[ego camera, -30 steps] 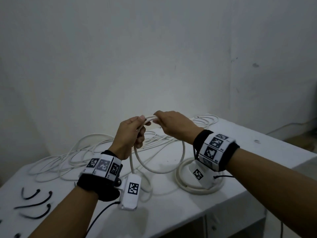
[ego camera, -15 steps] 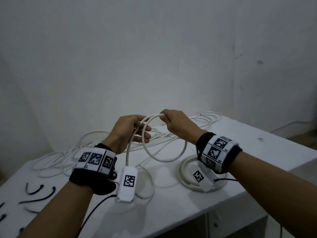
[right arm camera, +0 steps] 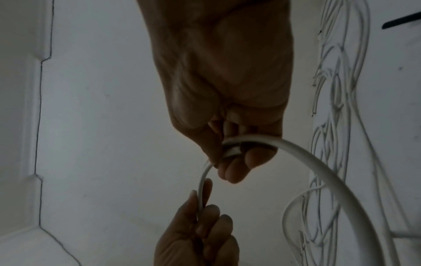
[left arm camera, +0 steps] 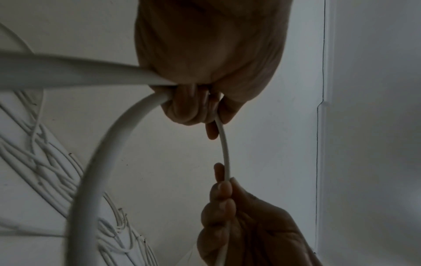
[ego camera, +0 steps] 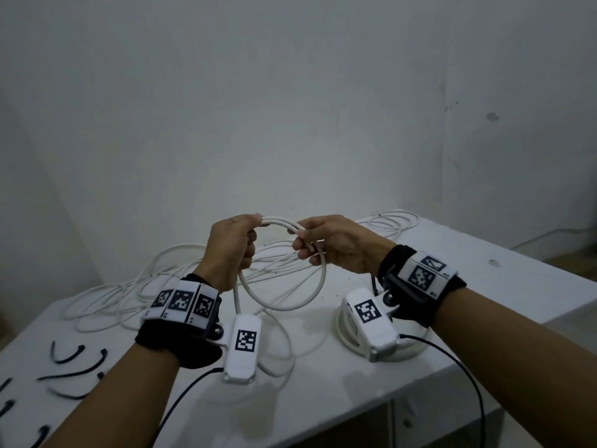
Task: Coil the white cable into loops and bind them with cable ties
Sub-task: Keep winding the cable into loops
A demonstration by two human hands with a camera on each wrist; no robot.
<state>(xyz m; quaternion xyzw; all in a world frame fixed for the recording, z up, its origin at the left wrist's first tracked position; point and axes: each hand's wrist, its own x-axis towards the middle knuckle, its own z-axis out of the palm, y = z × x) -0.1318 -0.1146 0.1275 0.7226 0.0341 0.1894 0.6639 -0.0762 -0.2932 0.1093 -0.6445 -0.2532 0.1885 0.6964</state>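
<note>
L hand (ego camera: 231, 247) raised, fingers curled in fist, R hand (ego camera: 336, 244) level w/ it, fingers pinched, 2 forearms angled inward

Coiled cable (ego camera: 347, 334) on table mostly behind right wrist cam; black cable ties (ego camera: 9, 405) cut by left edge.

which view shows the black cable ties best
The head view: several black cable ties lie loose on the white table near its left end. The right wrist view catches only one dark strip at its top right edge, probably a tie. The left wrist view shows none.
</note>
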